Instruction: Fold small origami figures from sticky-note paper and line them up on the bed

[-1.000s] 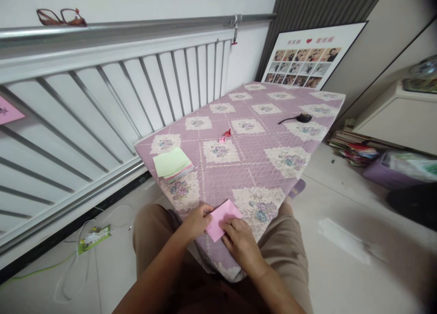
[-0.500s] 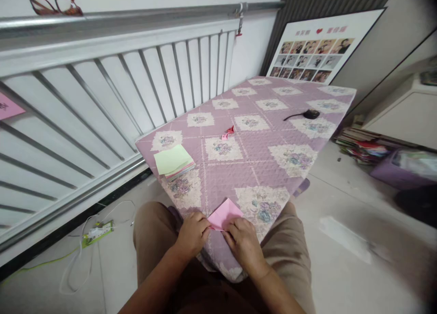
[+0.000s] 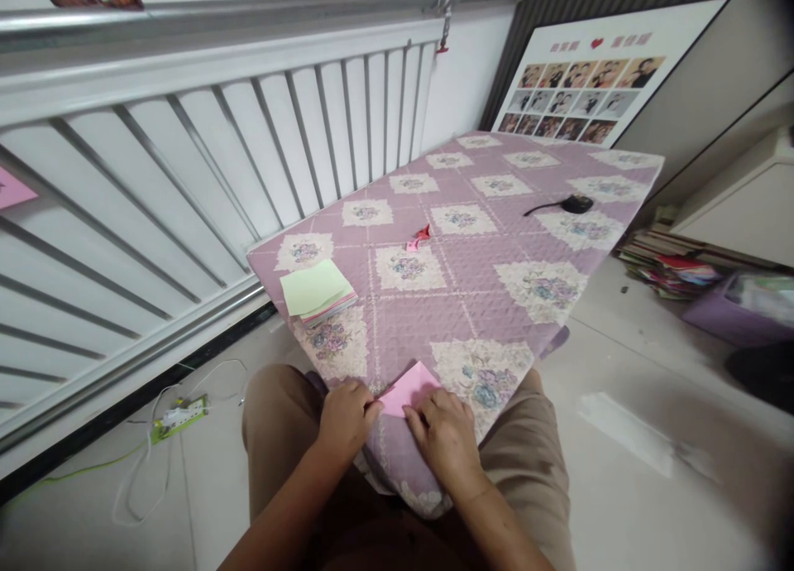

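A pink paper sheet (image 3: 406,386) lies folded at the near corner of a table covered by a purple floral cloth (image 3: 471,273). My left hand (image 3: 344,418) has its fingers curled and pinches the paper's left edge. My right hand (image 3: 443,430) presses its fingers on the paper's near right edge. Both hands rest on the cloth just above my knees. A stack of coloured paper with a pale green top sheet (image 3: 315,290) sits at the table's left corner. A small red and pink folded piece (image 3: 418,237) lies mid-table.
A black object with a cord (image 3: 574,203) lies at the table's right side. A white railing (image 3: 186,157) runs along the left. A photo board (image 3: 583,83) leans at the back. Books (image 3: 663,269) and a purple bin (image 3: 738,310) sit on the floor right; cables (image 3: 174,414) lie left.
The pink paper's near half has been folded up, so less of it shows. Both hands have closed in on its near edge. The camera has tilted down slightly.
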A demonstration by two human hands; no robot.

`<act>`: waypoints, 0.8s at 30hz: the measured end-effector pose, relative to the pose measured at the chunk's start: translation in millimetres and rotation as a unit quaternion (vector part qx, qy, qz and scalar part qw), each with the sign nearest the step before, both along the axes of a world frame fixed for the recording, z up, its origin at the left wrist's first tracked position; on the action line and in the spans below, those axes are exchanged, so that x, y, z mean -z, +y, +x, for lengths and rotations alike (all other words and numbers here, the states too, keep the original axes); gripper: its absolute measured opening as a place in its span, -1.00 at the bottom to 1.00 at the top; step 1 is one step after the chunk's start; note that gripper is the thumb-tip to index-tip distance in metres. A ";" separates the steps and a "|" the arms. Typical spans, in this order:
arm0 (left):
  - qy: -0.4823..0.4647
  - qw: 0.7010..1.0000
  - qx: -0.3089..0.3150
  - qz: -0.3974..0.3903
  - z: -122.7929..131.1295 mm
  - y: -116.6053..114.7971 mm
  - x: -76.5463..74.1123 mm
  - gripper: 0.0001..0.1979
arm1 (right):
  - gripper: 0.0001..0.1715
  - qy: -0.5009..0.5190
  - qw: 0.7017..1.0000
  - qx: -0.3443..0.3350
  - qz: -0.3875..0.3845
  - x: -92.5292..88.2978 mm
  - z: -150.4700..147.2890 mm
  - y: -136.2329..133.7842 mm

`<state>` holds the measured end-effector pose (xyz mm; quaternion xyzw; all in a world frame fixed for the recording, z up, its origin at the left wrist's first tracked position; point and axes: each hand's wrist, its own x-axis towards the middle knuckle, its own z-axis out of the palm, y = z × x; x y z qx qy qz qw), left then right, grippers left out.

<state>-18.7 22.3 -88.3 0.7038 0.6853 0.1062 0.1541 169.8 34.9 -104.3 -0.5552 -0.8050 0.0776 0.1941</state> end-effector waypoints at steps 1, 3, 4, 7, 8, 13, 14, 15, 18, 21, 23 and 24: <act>0.005 1.000 0.001 -0.005 0.0 1.0 -0.1 -0.77 | -0.72 -0.006 1.000 0.004 0.002 -0.4 -0.5 0.6; 0.012 1.000 0.003 -0.016 -0.3 2.6 0.0 -0.76 | -0.71 -0.013 1.000 0.007 0.006 -0.9 -1.3 1.9; 0.015 1.000 0.004 -0.022 -0.4 3.2 0.0 -0.76 | -0.70 -0.015 1.000 0.007 0.007 -0.9 -1.6 2.4; 0.023 0.999 0.006 -0.036 -0.9 4.5 -0.2 -0.76 | -0.70 -0.016 1.000 0.010 0.009 -0.6 -2.2 3.9; 0.025 0.999 0.005 -0.039 -1.0 4.8 -0.4 -0.76 | -0.70 -0.016 1.000 0.011 0.008 -0.5 -2.4 4.3; 0.036 0.998 0.006 -0.055 -0.8 5.8 -2.1 -0.76 | -0.71 -0.020 1.000 0.017 0.000 -1.1 -2.6 5.5; 0.038 0.998 0.006 -0.057 -0.7 6.1 -2.4 -0.76 | -0.71 -0.020 1.000 0.016 -0.002 -1.3 -2.5 5.7; 0.040 0.997 0.007 -0.060 -0.6 6.3 -2.7 -0.76 | -0.70 -0.020 1.000 0.016 -0.004 -1.4 -2.4 5.9; 0.047 0.997 0.010 -0.062 -0.3 6.1 -2.8 -0.76 | -0.70 -0.019 1.000 0.017 -0.003 -1.5 -2.5 6.5; 0.053 0.997 0.011 -0.048 1.3 3.5 -1.5 -0.78 | -0.69 -0.017 1.000 0.022 0.000 -1.7 -3.3 7.0; 0.061 0.998 0.012 -0.018 3.4 0.0 0.4 -0.82 | -0.68 -0.016 1.000 0.021 0.001 -2.1 -3.8 7.2; 0.069 0.997 0.021 0.003 4.6 -2.0 1.7 -0.85 | -0.69 -0.015 1.000 0.020 0.001 -2.3 -4.0 7.3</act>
